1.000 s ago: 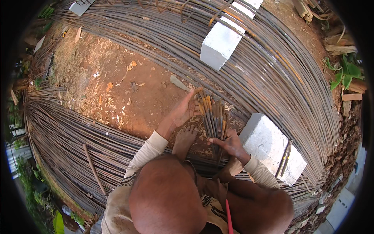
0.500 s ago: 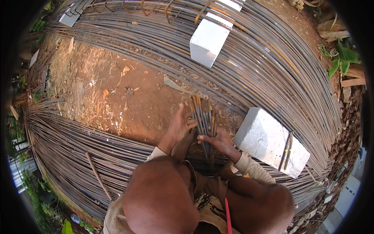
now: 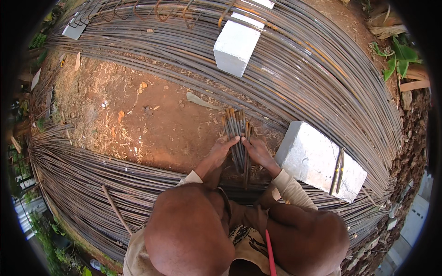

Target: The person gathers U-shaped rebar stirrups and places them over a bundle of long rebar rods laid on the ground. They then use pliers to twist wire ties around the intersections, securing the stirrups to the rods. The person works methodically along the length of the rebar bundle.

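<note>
Between my knees stands a bundle of short steel rods [image 3: 235, 120], dark grey with rusty upper ends that fan slightly apart. My left hand [image 3: 222, 148] is closed around the bundle's left side, its thumb lying across the front. On the other side my right hand [image 3: 258, 151] grips the right-hand rods, thumb also in front. Both thumb tips nearly meet at the middle of the bundle. The fingers behind the rods are mostly hidden. Below the hands the lower rod ends hang over bare soil.
Long steel bars [image 3: 317, 78] lie beyond, running under a white block [image 3: 235, 43]. Near my right arm another white block [image 3: 317, 158] carries pincers [image 3: 338, 171]. More long bars [image 3: 92, 184] lie at my left. A reddish stick [image 3: 270, 253] rests between my thighs.
My left hand has moved right from beside the bundle and closed on it. My right hand has shifted up along the rods, its thumb now pointing upward.
</note>
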Tool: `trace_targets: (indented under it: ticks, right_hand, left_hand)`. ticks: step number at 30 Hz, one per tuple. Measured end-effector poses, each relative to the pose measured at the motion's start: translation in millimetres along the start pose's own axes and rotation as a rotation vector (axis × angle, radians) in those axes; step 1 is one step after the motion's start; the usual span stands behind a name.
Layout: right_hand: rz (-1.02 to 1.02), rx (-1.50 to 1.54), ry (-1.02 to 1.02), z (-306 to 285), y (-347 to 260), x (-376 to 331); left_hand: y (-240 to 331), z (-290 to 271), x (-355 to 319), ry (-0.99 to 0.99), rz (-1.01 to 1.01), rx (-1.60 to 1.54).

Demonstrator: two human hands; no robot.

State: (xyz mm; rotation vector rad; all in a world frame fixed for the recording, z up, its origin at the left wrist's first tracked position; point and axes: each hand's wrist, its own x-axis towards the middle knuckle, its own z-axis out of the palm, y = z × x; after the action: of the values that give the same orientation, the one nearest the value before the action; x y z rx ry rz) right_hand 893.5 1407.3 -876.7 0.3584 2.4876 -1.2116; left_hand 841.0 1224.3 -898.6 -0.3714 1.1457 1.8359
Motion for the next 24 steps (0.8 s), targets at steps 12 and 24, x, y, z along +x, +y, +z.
trace_targets:
  ticks: [12, 24]
  right_hand:
    - [-0.1, 0.103, 0.281, -16.6, -20.7, -27.1]
    - [0.04, 0.313, 0.262, -15.6, -31.6, -37.0]
  left_hand:
    - [18.3, 24.8, -7.3, 0.082, -0.02, -0.11]
    - [19.8, 24.2, -11.5, 0.088, -0.022, -0.112]
